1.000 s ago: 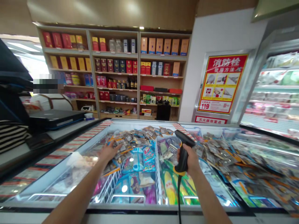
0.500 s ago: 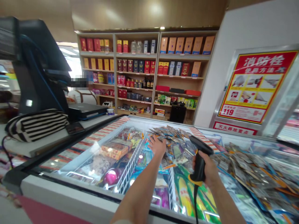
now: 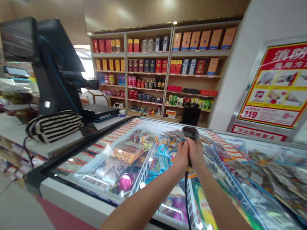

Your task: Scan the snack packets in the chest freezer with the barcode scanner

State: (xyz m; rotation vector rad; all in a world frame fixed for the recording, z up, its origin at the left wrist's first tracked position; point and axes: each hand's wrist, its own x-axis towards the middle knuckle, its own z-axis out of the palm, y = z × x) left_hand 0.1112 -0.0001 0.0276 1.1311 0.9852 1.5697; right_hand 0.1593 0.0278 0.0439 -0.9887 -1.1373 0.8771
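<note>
A black handheld barcode scanner (image 3: 191, 131) is held upright over the glass-topped chest freezer, its cable (image 3: 186, 195) hanging down. My right hand (image 3: 196, 152) is wrapped round its handle. Pressed up against it from the left, my left hand (image 3: 181, 156) has its fingers curled at the same handle; the exact grip is partly hidden. Beyond the scanner lies a pile of small flat snack packets (image 3: 171, 135) on the glass. Under my forearms, blue bags (image 3: 163, 158) and yellow-green corn packs (image 3: 203, 204) show in the freezer.
At left, a checkout terminal (image 3: 57, 67) stands behind a striped pouch (image 3: 56, 126) and a phone (image 3: 89, 130). More packets (image 3: 271, 174) are heaped at right. Shelves (image 3: 148, 56) of boxed goods line the back. A person (image 3: 94, 96) is beyond the counter. A white wire divider (image 3: 146, 167) runs inside the freezer.
My left hand has left the packets and moved right to the scanner, its fingers closing. My right hand has brought the scanner left and turned it. The view has swung left.
</note>
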